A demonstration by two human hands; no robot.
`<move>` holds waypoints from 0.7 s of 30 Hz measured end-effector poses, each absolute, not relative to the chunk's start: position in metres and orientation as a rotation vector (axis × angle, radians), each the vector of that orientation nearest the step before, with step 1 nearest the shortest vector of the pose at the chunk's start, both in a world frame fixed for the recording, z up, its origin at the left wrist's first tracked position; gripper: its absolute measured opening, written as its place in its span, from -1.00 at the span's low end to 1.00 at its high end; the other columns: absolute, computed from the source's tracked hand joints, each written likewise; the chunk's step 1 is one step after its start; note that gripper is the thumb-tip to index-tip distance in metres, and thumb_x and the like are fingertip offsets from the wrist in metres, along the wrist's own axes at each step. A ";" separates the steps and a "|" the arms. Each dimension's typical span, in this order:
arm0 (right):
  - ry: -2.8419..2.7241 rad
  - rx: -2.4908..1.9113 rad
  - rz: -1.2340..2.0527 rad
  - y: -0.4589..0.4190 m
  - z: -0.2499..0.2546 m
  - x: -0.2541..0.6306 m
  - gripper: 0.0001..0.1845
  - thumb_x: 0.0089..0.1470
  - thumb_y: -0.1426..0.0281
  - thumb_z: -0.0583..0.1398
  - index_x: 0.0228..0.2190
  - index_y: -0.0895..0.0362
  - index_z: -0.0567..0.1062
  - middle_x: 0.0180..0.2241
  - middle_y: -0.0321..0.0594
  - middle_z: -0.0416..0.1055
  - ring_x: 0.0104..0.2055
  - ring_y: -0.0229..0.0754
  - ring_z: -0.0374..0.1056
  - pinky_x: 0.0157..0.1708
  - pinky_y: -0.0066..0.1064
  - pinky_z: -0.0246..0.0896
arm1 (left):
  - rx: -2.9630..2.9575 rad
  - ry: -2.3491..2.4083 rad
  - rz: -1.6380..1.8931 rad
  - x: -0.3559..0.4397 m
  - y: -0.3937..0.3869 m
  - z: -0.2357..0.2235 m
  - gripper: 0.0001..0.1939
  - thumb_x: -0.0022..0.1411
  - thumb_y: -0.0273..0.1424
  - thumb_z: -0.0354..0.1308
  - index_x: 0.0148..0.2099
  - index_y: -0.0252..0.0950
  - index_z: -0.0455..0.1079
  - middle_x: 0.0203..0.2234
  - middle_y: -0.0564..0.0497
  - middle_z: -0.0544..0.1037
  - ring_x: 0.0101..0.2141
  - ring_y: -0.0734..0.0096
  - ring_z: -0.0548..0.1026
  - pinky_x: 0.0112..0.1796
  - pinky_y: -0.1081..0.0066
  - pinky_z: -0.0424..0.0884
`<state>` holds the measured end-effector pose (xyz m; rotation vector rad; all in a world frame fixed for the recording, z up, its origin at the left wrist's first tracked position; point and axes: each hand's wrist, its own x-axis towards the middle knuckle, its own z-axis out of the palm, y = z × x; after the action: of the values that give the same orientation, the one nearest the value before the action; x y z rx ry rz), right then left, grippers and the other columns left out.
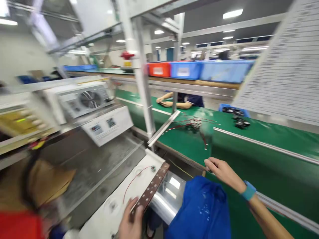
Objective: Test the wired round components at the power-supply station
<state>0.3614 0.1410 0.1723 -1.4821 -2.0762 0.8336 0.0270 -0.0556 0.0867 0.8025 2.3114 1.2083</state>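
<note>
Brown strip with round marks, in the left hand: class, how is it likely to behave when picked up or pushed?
The brown strip is probably stiff: it runs straight beyond the left hand. Being long and flat, it would likely slide rather than roll. Gripped near one end, it might tip.

The clear sheet (169,194) is showing smooth, glossy plastic; the brown strip (150,191) is bearing shiny, metal-looking rings (155,185). The blue cloth (203,209) is presenting a matt, creased surface.
</note>
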 end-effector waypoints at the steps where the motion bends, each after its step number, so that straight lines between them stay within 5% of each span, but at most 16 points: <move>1: -2.113 -1.316 1.021 0.131 0.185 0.327 -0.39 0.18 -0.13 -0.04 -0.51 0.11 0.39 -0.55 -0.29 0.33 -0.49 -0.25 0.22 -0.45 -0.45 0.09 | 0.864 2.083 1.301 0.039 -0.055 0.095 -0.59 0.12 -0.21 0.19 0.03 -0.13 0.47 0.15 -0.01 0.47 0.19 0.08 0.34 0.17 0.15 0.31; 3: -2.170 -1.063 1.429 0.112 0.204 0.258 -0.39 0.18 -0.14 -0.04 -0.45 0.14 0.41 -0.57 -0.34 0.27 -0.59 -0.33 0.08 -0.56 -0.48 0.00 | 0.986 1.724 1.433 0.062 -0.051 0.111 -0.38 0.08 -0.27 0.23 0.21 -0.18 0.31 0.25 -0.08 0.34 0.28 0.11 0.19 0.30 0.15 0.06; 5: -2.244 -0.875 1.715 0.096 0.207 0.190 -0.41 0.20 -0.11 -0.03 -0.38 0.15 0.42 -0.58 -0.38 0.23 -0.63 -0.37 -0.02 -0.62 -0.50 -0.09 | 0.986 1.490 1.516 0.080 -0.047 0.121 -0.31 0.02 -0.27 0.31 0.21 -0.24 0.29 0.20 -0.16 0.39 0.22 0.09 0.29 0.25 0.17 0.14; 8: -2.411 -0.582 1.613 0.083 0.178 0.093 -0.58 0.20 0.04 0.09 -0.34 0.15 0.44 -0.48 -0.32 0.35 -0.52 -0.33 0.15 -0.49 -0.49 0.06 | 0.758 1.303 1.582 0.092 -0.054 0.112 -0.51 0.12 -0.04 0.19 -0.06 -0.31 0.38 -0.39 -0.08 0.59 -0.31 0.25 0.54 -0.16 0.26 0.43; 11: -2.599 -0.479 1.188 0.077 0.123 0.015 -0.78 0.06 0.26 0.25 -0.29 0.14 0.45 -0.35 -0.24 0.44 -0.30 -0.21 0.29 -0.26 -0.42 0.13 | 0.338 1.274 1.692 0.086 -0.079 0.079 -0.41 0.02 0.20 0.11 -0.29 -0.27 0.31 -0.73 0.20 0.29 -0.64 0.46 0.35 -0.49 0.42 0.27; 14: -2.815 -0.510 1.013 0.067 0.069 -0.038 -0.68 -0.04 0.35 0.31 -0.21 0.16 0.44 -0.31 -0.20 0.46 -0.26 -0.16 0.32 -0.25 -0.41 0.11 | 0.102 1.370 1.826 0.062 -0.108 0.050 -0.34 -0.13 0.23 0.21 -0.28 -0.27 0.32 -0.67 0.16 0.37 -0.60 0.47 0.38 -0.52 0.47 0.23; 21: -3.147 -0.098 0.705 0.044 0.014 -0.078 -0.58 -0.08 0.63 0.16 -0.14 0.10 0.48 -0.10 -0.15 0.44 -0.13 -0.13 0.34 -0.21 -0.42 0.10 | 0.026 1.435 1.911 0.008 -0.157 0.041 -0.42 -0.12 0.13 0.30 -0.33 -0.31 0.42 -0.60 0.07 0.46 -0.51 0.47 0.44 -0.46 0.48 0.29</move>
<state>-0.0775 0.0437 0.0145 -0.0978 -3.1467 0.7048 0.0081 -0.1573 0.0414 0.0262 1.4352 1.9112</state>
